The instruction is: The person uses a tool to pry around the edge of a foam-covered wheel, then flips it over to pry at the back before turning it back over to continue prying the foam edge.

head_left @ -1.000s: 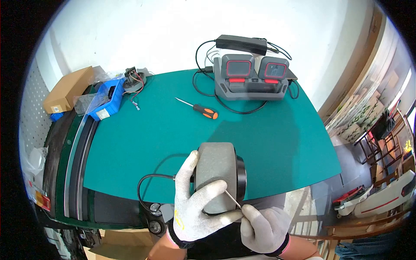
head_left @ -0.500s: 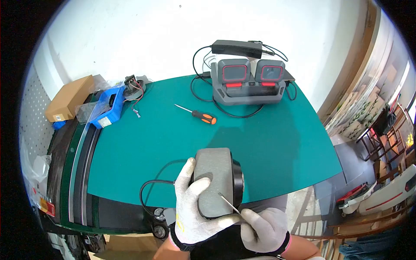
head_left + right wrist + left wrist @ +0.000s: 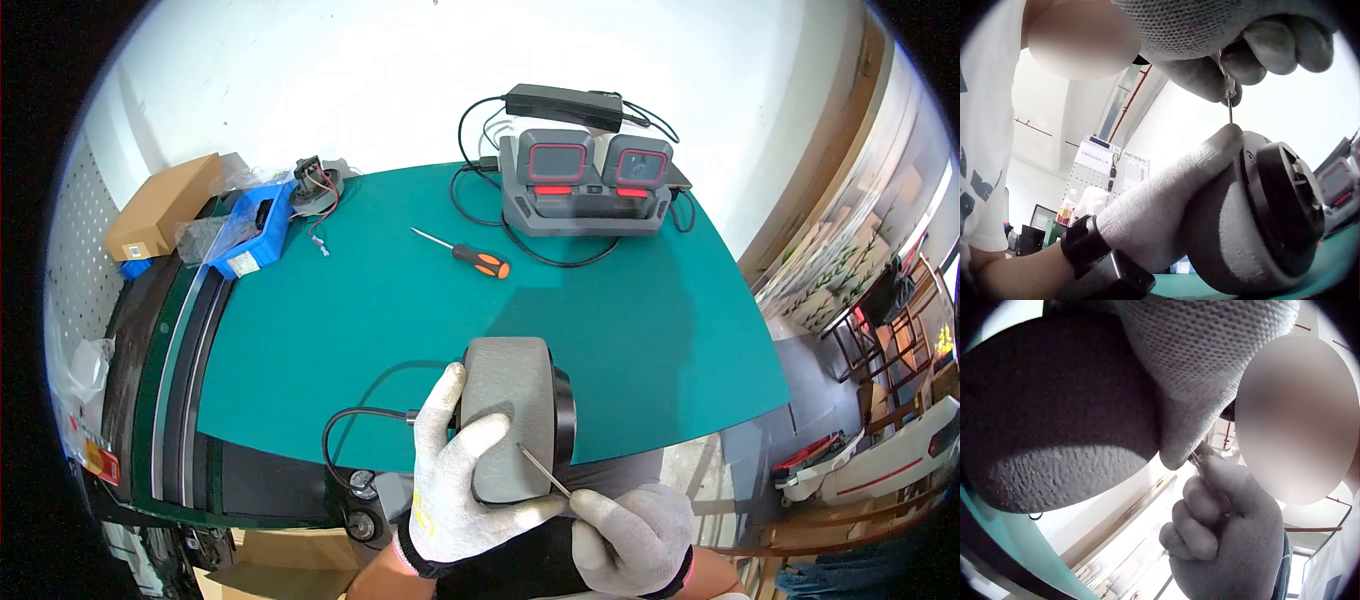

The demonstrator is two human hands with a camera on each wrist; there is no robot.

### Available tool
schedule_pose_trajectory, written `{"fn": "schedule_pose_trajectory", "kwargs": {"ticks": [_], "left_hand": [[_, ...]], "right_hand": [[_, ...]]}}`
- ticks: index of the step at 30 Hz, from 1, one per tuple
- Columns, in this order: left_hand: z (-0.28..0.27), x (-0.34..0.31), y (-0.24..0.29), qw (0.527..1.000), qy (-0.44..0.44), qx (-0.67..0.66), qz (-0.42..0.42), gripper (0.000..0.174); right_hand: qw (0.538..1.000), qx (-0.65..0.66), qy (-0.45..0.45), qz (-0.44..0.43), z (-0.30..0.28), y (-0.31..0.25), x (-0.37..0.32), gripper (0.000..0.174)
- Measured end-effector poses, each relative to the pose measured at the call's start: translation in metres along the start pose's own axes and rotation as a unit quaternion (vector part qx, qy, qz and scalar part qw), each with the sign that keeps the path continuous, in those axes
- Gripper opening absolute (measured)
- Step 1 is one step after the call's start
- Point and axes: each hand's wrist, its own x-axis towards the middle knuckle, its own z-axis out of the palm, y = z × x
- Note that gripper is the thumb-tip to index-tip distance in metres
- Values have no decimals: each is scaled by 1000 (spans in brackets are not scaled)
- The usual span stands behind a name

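Observation:
A rounded grey housing [image 3: 510, 390] with a black ring [image 3: 1279, 206] on its right side is held up at the table's near edge. My gloved left hand [image 3: 455, 490] grips it from the left, with fingers spread over its grey face. In my gloved right hand [image 3: 635, 535] a small screwdriver [image 3: 543, 470] is pinched; its thin metal shaft crosses the housing's near corner in the head view. The right wrist view shows its clear handle partly hidden by the fingers, and the shaft ending at the left thumb beside the ring. A black cable [image 3: 335, 430] runs from the housing's left.
An orange-and-black screwdriver [image 3: 480, 260] lies on the green table [image 3: 350, 290]. Behind it stands a two-bay battery charger [image 3: 590, 215] with a black power adapter [image 3: 565, 105] and cables. At left are a blue bin [image 3: 262, 240], a cardboard box [image 3: 165, 205] and a wired part [image 3: 318, 185].
My left index finger has drawn back from the screwdriver shaft and now lies apart from it on the housing. The head view has shifted slightly; both hands keep their hold.

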Motion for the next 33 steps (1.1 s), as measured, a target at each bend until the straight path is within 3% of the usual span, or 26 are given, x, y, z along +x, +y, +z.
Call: {"fn": "schedule_pose_trajectory", "kwargs": {"ticks": [33], "left_hand": [[-1, -2, 2, 1000, 5, 4, 10, 106]], "right_hand": [[1000, -8, 6, 1, -7, -2, 5, 21]]}}
